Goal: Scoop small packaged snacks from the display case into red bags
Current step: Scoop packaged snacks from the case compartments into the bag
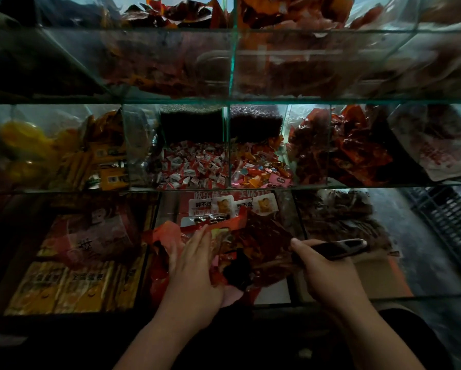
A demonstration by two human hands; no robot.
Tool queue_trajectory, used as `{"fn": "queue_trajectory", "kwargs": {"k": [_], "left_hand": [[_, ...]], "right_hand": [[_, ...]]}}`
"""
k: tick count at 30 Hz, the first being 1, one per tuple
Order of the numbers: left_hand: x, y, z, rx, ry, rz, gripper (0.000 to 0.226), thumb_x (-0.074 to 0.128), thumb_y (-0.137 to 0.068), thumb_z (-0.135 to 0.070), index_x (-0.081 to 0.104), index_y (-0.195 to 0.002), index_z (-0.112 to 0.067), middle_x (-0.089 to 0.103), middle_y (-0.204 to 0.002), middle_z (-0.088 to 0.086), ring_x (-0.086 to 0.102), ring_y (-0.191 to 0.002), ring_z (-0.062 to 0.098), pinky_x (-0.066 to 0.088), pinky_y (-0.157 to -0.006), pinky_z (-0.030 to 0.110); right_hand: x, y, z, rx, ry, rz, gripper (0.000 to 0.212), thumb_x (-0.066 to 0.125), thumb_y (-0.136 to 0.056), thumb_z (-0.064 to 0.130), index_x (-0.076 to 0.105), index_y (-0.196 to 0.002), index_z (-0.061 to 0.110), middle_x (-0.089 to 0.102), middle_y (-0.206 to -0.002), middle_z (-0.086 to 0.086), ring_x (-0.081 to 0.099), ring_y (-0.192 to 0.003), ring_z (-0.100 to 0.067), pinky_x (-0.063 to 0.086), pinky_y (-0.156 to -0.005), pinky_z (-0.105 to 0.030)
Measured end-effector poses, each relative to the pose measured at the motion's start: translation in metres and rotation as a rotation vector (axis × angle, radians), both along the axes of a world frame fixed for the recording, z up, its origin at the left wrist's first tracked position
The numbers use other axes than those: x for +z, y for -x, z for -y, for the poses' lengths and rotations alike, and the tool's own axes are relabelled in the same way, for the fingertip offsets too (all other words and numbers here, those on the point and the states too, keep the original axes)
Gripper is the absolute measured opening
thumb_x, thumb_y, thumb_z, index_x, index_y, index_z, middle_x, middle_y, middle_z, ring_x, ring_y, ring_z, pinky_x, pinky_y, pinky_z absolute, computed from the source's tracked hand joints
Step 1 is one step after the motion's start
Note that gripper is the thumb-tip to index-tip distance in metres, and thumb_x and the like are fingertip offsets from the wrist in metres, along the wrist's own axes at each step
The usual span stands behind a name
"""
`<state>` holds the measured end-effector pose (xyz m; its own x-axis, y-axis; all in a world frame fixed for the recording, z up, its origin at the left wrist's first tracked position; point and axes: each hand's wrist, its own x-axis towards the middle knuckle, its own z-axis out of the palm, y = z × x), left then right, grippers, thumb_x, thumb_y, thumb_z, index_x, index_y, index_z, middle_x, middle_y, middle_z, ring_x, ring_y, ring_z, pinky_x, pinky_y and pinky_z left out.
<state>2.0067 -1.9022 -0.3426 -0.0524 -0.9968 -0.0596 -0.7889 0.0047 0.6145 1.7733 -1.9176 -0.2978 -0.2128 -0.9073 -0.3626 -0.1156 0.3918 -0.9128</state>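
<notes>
A thin red plastic bag hangs open in front of the bottom middle compartment of the glass display case. My left hand holds the bag's mouth, fingers spread along its edge. My right hand grips the dark handle of a scoop; the scoop's bowl is tipped over the bag mouth with reddish-brown snack packets on it. Inside the bag, dark packets show under my left hand. White-labelled snack packs lie in the compartment just behind.
Glass compartments hold small red-and-white wrapped candies, mixed colourful candies, orange packets and red packets. Yellow boxed snacks lie at the lower left. A black crate stands on the floor at the right.
</notes>
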Motion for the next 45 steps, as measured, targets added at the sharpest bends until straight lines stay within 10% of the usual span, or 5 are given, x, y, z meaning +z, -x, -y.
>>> {"fn": "queue_trajectory", "kwargs": {"k": [7,13,18,38,45], "left_hand": [[-0.001,0.003,-0.004,0.001,-0.036,0.005,0.108,0.053,-0.071,-0.062,0.001,-0.161,-0.034,-0.003,-0.166,-0.023,-0.018,-0.150,-0.002,-0.019,-0.121,0.038],[0.001,0.000,-0.006,-0.003,-0.031,0.060,0.109,0.068,-0.082,-0.039,-0.008,-0.160,-0.034,-0.015,-0.157,-0.034,-0.041,-0.128,-0.019,-0.019,-0.120,0.035],[0.016,0.018,-0.010,0.035,0.183,0.018,0.097,0.073,-0.089,-0.032,0.006,-0.158,-0.040,-0.019,-0.152,-0.045,-0.021,-0.142,-0.016,-0.003,-0.115,0.023],[0.014,0.051,0.014,-0.033,0.087,0.058,0.077,0.004,-0.096,-0.070,0.007,-0.163,-0.030,-0.012,-0.167,-0.021,-0.018,-0.150,-0.002,-0.004,-0.125,0.032],[0.037,0.063,0.024,-0.030,0.314,0.092,0.073,0.002,-0.100,-0.067,0.020,-0.160,-0.030,0.011,-0.167,-0.016,-0.014,-0.148,-0.008,-0.017,-0.115,0.015]], "right_hand": [[-0.001,-0.013,-0.005,0.160,-0.012,-0.104,0.017,0.069,-0.088,0.043,0.078,-0.080,0.030,0.076,-0.081,0.010,0.071,-0.079,-0.003,0.051,-0.068,-0.020],[0.020,0.002,-0.012,-0.117,0.020,0.079,0.019,0.071,-0.089,0.032,0.078,-0.074,0.023,0.071,-0.058,0.003,0.059,-0.041,0.000,0.039,-0.035,-0.014],[0.038,0.011,-0.028,-0.159,0.095,0.061,0.019,0.072,-0.083,0.044,0.079,-0.080,0.027,0.074,-0.065,0.004,0.067,-0.052,-0.005,0.047,-0.050,-0.023],[0.081,0.008,-0.054,-0.099,0.173,0.451,0.020,0.069,-0.073,-0.016,0.070,-0.073,0.004,0.072,-0.083,-0.032,0.075,-0.079,-0.041,0.062,-0.061,-0.035],[0.110,0.010,-0.057,-0.157,0.318,0.429,0.013,0.067,-0.053,0.001,0.071,-0.056,0.014,0.072,-0.067,-0.026,0.075,-0.066,-0.039,0.059,-0.052,-0.031]]}}
